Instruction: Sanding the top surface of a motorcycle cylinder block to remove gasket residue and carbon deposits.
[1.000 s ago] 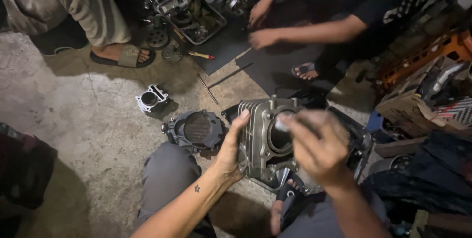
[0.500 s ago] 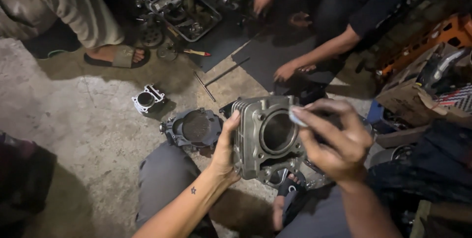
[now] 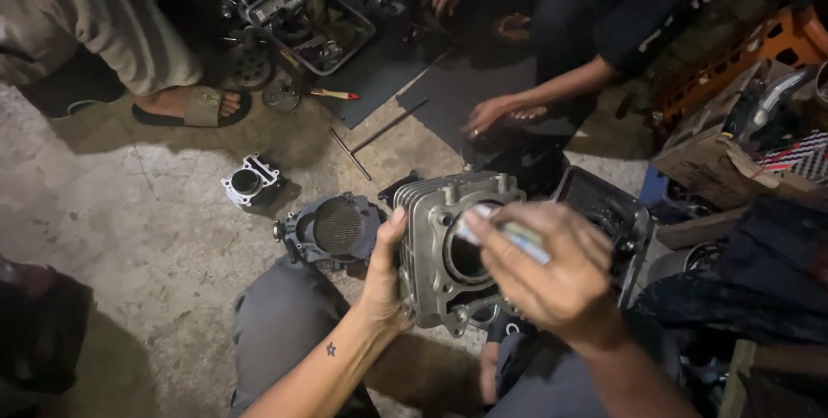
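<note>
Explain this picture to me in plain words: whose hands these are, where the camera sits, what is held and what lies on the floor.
The camera sits on a person's head and looks down at their own two hands. The left hand steadies a grey finned engine cylinder over their knees. The right hand holds a small pale tube in front of its round bore. On the concrete floor lie a dark round engine cover, a smaller silver cylinder part and a metal tray of parts. Other people sit nearby; one rests a hand on a dark mat.
</note>
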